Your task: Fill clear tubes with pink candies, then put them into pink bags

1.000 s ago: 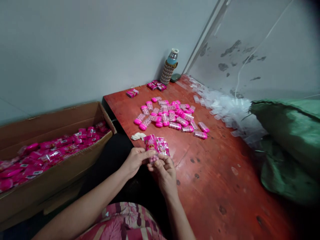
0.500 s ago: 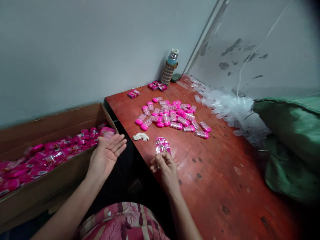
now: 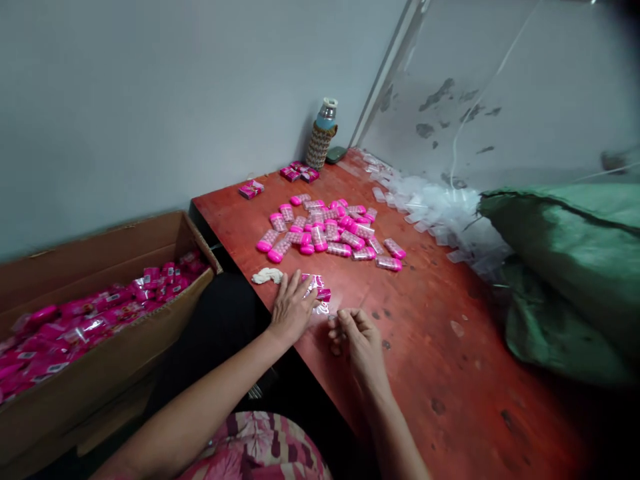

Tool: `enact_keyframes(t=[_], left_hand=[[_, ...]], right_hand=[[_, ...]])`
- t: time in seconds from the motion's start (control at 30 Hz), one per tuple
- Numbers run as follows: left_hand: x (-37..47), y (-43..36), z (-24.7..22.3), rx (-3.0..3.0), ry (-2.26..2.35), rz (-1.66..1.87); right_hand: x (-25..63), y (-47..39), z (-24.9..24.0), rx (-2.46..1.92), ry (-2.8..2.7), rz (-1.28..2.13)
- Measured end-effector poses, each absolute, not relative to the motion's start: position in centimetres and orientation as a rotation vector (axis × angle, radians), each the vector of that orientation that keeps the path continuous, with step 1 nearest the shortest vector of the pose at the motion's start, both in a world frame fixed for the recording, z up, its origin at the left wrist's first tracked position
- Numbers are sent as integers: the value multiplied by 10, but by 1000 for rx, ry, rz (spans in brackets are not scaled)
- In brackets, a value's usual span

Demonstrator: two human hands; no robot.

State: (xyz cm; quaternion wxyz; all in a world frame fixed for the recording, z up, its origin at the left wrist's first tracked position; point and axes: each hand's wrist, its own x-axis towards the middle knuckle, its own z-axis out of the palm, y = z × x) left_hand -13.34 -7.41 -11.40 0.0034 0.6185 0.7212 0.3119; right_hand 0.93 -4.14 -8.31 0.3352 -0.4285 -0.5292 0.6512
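Observation:
My left hand (image 3: 294, 310) lies on the table with its fingers stretched out, over the near side of some shiny pink printed wrappers (image 3: 315, 283). It partly covers them. To the right, my right hand (image 3: 361, 340) is just above the tabletop, thumb and fingers pinched together. Something small and clear may be at its fingertips, too small to make out. A crumpled white cloth (image 3: 267, 275) lies by the left fingers. Beyond the hands is a pile of clear tubes with pink caps (image 3: 319, 237), filled with pale pink pieces.
A cardboard box (image 3: 165, 327) of pink wrapped packs (image 3: 95, 313) stands left of the red table (image 3: 425, 333). At the back are small pink boxes (image 3: 251, 189) and a bottle in a woven holder (image 3: 320, 137). Clear plastic pieces (image 3: 430, 203) and a green sack (image 3: 565, 287) lie right.
My left hand has moved right from over the cardboard box, where a blurred pink item was beside it, onto the wrappers. My right hand has left the wrappers and shifted right.

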Motion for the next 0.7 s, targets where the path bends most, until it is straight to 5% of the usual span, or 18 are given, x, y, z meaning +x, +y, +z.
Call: enact_keyframes(t=[0.23, 0.37, 0.53, 0.7], left_hand=[[-131, -81, -104, 1871, 2065, 1266], [-126, -86, -89, 1257, 1748, 1517], [-127, -87, -78, 566, 1228, 1357], [-132, -89, -77, 422, 1307, 1347]], right_hand=[[-3, -15, -82, -1057, -1445, 1471], [-9, -10, -79, -990, -1333, 1595], [-10, -8, -80, -950, -1453, 1696], [-1, 35, -75, -1275, -2006, 947]])
